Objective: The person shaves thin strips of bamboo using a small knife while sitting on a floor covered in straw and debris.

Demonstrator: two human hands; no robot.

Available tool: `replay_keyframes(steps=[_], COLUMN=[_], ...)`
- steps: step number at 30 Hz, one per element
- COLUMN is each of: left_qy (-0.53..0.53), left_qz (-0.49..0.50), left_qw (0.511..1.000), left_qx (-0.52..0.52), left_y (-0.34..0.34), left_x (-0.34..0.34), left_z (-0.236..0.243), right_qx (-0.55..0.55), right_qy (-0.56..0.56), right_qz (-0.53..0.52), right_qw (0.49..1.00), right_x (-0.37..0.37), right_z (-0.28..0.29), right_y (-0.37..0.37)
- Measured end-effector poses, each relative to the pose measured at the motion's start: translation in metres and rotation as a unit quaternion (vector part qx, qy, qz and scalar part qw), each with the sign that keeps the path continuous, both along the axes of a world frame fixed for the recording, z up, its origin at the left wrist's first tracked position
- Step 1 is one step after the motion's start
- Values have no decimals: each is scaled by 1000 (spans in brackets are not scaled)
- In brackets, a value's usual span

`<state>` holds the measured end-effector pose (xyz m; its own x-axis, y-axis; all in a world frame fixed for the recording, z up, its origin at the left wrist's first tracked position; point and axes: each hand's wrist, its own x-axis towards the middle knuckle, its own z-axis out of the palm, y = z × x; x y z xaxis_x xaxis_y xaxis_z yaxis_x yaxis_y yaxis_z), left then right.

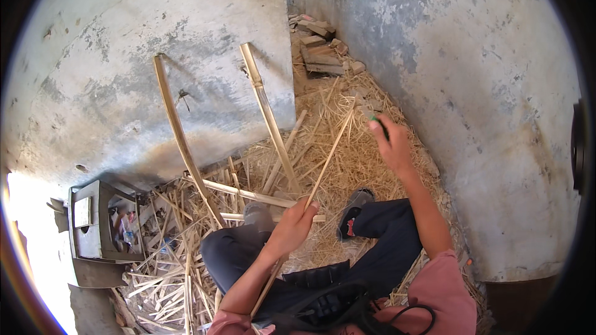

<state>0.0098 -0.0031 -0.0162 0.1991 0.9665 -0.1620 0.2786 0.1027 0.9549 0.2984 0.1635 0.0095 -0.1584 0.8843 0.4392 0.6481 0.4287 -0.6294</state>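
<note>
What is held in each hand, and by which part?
The left hand grips a thin strip near its middle; the right hand holds a green-black object, gripped part unclear.

One left hand (290, 229) and one right hand (395, 147) are working, one thin strip (331, 155) and one green-and-black tool (380, 125) are showing, two long poles (268, 115) are slanting upward, two pale slats (251, 194) are lying by two shoes (357, 206), one grey boxy frame (93, 245) is sitting aside, and scraps (177, 291) are defying any count!

No lettering can be read; a pale rectangle (82, 212) on the grey box (92, 250) may be a label, too small to tell.
</note>
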Motion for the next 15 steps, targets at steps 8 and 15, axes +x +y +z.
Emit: replay_keyframes(steps=[8,15], left_qy=[-87,-152], left_qz=[-10,-13], left_qw=[995,972], left_qx=[-50,-177], left_y=[5,8], left_x=[-7,-15], left_z=[-13,17], right_qx=[4,16], right_qy=[1,-47], right_qz=[168,236], right_qw=[986,971], right_x=[-65,-73], right_z=[-2,-14], right_y=[-54,-65])
